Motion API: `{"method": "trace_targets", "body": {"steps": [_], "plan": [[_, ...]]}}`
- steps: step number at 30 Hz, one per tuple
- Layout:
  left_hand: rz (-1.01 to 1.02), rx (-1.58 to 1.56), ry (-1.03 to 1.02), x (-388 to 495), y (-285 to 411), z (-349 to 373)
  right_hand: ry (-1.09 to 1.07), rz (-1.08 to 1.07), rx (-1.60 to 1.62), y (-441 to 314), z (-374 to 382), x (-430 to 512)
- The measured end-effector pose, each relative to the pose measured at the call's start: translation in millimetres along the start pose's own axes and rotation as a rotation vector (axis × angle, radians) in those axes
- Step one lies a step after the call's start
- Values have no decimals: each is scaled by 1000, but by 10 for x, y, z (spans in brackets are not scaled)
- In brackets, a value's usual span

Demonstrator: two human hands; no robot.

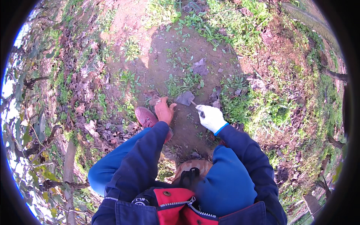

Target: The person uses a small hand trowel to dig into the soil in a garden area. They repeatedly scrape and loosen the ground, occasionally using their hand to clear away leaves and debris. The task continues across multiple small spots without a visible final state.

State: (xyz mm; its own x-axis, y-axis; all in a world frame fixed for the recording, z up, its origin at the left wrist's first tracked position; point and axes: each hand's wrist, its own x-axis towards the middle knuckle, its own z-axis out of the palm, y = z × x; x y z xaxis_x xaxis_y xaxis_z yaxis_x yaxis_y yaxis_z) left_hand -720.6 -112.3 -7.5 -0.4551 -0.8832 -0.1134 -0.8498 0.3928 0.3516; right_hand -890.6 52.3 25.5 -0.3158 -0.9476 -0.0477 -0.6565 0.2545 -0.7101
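Note:
My right hand, in a white knit glove with a blue cuff, is closed around the handle of a small trowel. The trowel's flat grey blade points left, low over or on the bare soil; which of the two is unclear. Bare, with a ring on one finger, my left hand is just left of the blade, thumb apart from the fingers and nothing visible in it. Dry leaves lie by its fingertips. Green weeds grow just beyond the blade.
My reddish shoe is beside the left hand. A camouflage-patterned item lies between my legs. Vine trunks and branches rise at the left, and more woody branches at the right. A pale beam or pipe crosses the upper right.

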Motion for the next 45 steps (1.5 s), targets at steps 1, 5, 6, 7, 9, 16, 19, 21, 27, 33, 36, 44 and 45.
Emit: {"method": "trace_targets", "body": {"steps": [1, 5, 6, 7, 9, 16, 19, 21, 27, 33, 36, 44, 45], "plan": [[-79, -153, 55, 33, -28, 6, -33, -13, 3, 25, -12, 63], [-316, -295, 255, 303, -121, 41, 24, -80, -29, 56, -37, 3], [-300, -331, 292, 363, -156, 20, -92, -36, -135, 35, -41, -90], [-296, -368, 306, 415, -179, 8, -215, 35, -194, 0, -21, -154], [-287, -457, 339, 508, -234, -23, -81, 147, -60, -111, 72, -190], [-242, -497, 379, 708, -178, -58, 45, 89, -35, -444, 214, 859], [-196, -494, 380, 801, -157, -188, -60, 109, -60, -503, -31, 763], [-108, -423, 287, 855, -168, -274, -118, 118, -109, -483, -225, 481], [150, -34, -97, 904, 167, 12, -63, 154, -226, -444, -628, -32], [228, -456, -255, -83, 816, 338, 184, -24, -339, -441, -624, 590], [450, -536, -572, -740, 936, 237, 44, -54, -194, -350, -455, 946], [237, -335, -688, -428, 273, -127, -241, 134, -480, -170, -1039, 451], [252, -264, -543, -308, 168, -220, -286, 115, -510, -165, -1157, 389]]}}
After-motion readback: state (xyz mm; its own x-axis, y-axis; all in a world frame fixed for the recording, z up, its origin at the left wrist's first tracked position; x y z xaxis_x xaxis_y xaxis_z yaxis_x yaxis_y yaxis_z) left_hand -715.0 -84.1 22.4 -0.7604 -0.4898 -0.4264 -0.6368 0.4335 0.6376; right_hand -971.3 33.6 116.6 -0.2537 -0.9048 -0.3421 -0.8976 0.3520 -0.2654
